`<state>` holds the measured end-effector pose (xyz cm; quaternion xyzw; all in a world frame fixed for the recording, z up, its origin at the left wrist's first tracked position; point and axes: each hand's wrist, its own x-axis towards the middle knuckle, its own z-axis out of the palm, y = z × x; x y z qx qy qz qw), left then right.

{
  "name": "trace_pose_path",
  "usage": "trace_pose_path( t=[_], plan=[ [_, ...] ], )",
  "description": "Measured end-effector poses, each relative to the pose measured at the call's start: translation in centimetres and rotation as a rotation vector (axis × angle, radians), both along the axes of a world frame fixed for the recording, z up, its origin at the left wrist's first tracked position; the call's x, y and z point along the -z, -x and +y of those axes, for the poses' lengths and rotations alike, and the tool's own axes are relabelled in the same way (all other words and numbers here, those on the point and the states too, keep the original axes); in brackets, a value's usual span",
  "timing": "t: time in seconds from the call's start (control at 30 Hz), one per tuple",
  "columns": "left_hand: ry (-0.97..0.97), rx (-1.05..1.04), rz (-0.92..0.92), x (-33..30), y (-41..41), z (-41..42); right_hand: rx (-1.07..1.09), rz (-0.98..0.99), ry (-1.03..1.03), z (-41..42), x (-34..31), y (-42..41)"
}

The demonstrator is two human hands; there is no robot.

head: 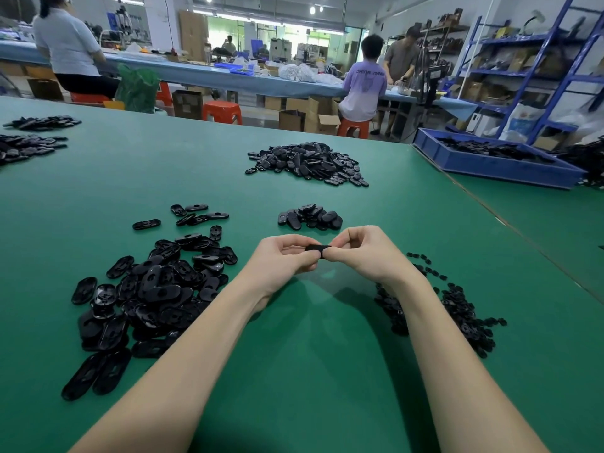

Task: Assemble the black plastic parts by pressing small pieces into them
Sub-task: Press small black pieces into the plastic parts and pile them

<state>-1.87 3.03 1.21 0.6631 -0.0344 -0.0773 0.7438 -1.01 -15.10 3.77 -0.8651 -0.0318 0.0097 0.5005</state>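
the left hand (285, 259) and right hand (361, 253) meet just above the green table (310, 371), both pinching one black oval part (318, 249) between curled fingertips. judged step: seating the small piece; support the part underneath and press squarely, though the piece itself is hidden. loose ovals (153, 289) lie left, small pieces (457, 308) right, a small heap (310, 217) beyond.

My green table (294, 371) fills the foreground. At 12 o'clock runs a long blue bench (209, 76), orange stools (223, 112) beneath; blue shelving (529, 70) at 2 o'clock; ceiling lights (312, 9) overhead.
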Motion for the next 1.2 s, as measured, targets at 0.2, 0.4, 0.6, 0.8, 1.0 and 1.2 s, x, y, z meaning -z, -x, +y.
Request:
trace_pose_path(
  t=[0.2, 0.4, 0.6, 0.8, 1.0, 1.2],
  plan=[
    [-0.032, -0.029, -0.001, -0.1, 0.1, -0.2, 0.007, -0.003, 0.027, 0.1, 0.2, -0.1],
    [-0.109, -0.092, -0.019, -0.1, 0.3, -0.8, 0.036, -0.037, 0.060, 0.6, 0.2, 0.1],
    [-0.182, -0.079, -0.170, -0.8, 0.2, 0.2, 0.057, -0.046, -0.112, 1.0, -0.1, 0.3],
    [-0.535, -0.088, -0.372, -0.7, 0.5, 0.4, 0.075, 0.076, -0.202, 0.1, -0.8, 0.5],
    [-0.694, -0.197, -0.360, -0.9, -0.9, 1.1, 0.113, 0.127, -0.256, 0.0, -0.8, 0.4],
    [-0.736, -0.474, -0.102, -1.1, -6.6, 0.1, 0.104, 0.167, -0.313, -0.5, -0.9, 0.2]
  ],
)
